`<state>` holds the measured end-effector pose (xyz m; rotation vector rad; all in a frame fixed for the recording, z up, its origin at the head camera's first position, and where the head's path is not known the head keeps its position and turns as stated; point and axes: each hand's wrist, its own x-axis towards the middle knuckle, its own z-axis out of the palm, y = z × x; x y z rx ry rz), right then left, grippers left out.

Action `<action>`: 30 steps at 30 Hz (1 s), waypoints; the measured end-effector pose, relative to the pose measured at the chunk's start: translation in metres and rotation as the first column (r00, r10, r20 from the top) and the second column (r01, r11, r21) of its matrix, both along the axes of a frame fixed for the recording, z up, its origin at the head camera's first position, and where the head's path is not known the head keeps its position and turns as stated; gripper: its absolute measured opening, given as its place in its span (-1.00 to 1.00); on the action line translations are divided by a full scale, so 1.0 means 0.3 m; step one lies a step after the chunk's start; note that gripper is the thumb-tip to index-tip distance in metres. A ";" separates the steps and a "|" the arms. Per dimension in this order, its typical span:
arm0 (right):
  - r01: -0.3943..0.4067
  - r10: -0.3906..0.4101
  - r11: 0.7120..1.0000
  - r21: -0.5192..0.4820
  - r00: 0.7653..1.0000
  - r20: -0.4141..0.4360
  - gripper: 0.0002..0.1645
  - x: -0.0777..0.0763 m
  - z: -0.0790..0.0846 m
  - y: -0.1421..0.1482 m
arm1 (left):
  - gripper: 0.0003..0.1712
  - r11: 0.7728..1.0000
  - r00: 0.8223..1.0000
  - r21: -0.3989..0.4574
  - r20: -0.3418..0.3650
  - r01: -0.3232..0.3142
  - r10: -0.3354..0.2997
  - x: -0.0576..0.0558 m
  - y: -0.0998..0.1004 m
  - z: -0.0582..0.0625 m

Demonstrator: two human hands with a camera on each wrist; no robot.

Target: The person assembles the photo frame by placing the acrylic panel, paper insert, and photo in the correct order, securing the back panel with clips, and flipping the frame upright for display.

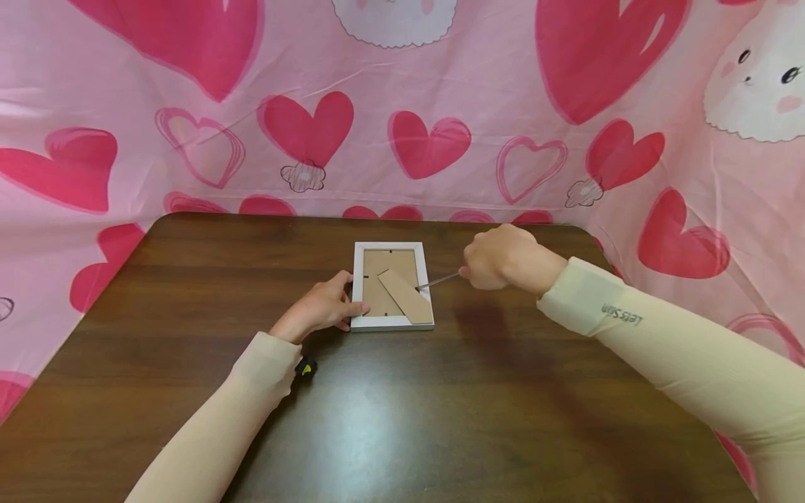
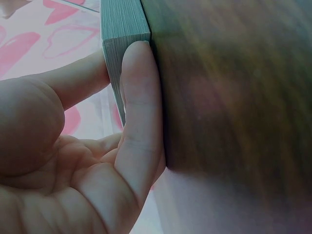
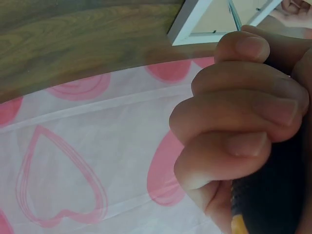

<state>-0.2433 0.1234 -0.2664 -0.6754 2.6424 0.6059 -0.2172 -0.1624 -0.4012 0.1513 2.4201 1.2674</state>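
A white picture frame (image 1: 359, 279) lies face down on the table, its brown backing board (image 1: 393, 258) and slanted stand (image 1: 405, 297) uppermost. My left hand (image 1: 323, 302) grips the frame's left side, thumb over the back; the left wrist view shows fingers along the frame's outer edge (image 2: 124, 22). In my right hand (image 1: 503, 257) is a screwdriver (image 1: 440, 280), its thin metal shaft reaching the frame's right inner edge, by a small dark tab (image 1: 418, 288). Curled fingers wrap its black and yellow handle (image 3: 273, 195) in the right wrist view. The tip's exact contact is too small to tell.
The dark wooden table (image 1: 402, 398) extends on every side of the frame. Behind it and at both sides hangs a pink cloth (image 1: 371, 77) with hearts. A small black thing with a yellow mark (image 1: 306, 368) shows beside the left wrist.
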 end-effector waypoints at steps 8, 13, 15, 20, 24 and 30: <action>0.052 -0.053 0.999 0.009 0.998 0.031 -0.60 -0.006 -0.005 0.003 | -0.38 1.000 1.000 0.014 -0.013 0.010 -0.010 0.002 0.005 -0.001; 0.081 -0.082 0.997 0.016 0.995 0.060 -0.60 -0.020 0.000 0.000 | -0.40 1.000 1.000 0.011 -0.009 0.002 -0.002 0.005 0.006 0.000; 0.095 -0.096 0.995 0.019 0.993 0.071 -0.60 -0.025 -0.001 -0.002 | -0.40 1.000 1.000 0.013 -0.005 0.002 -0.002 0.005 0.006 0.000; 0.147 -0.149 0.989 0.027 0.982 0.113 -0.59 -0.035 -0.004 -0.007 | -0.39 1.000 1.000 0.010 -0.002 0.008 -0.008 0.006 0.000 0.004; 0.180 -0.183 0.983 0.033 0.971 0.155 -0.53 -0.048 -0.005 -0.011 | -0.38 1.000 1.000 -0.004 -0.001 0.010 -0.010 0.005 -0.003 0.008; 0.212 -0.219 0.976 0.051 0.946 0.240 -0.43 -0.068 0.000 -0.012 | -0.38 1.000 1.000 -0.002 -0.002 0.020 -0.020 0.003 -0.004 0.007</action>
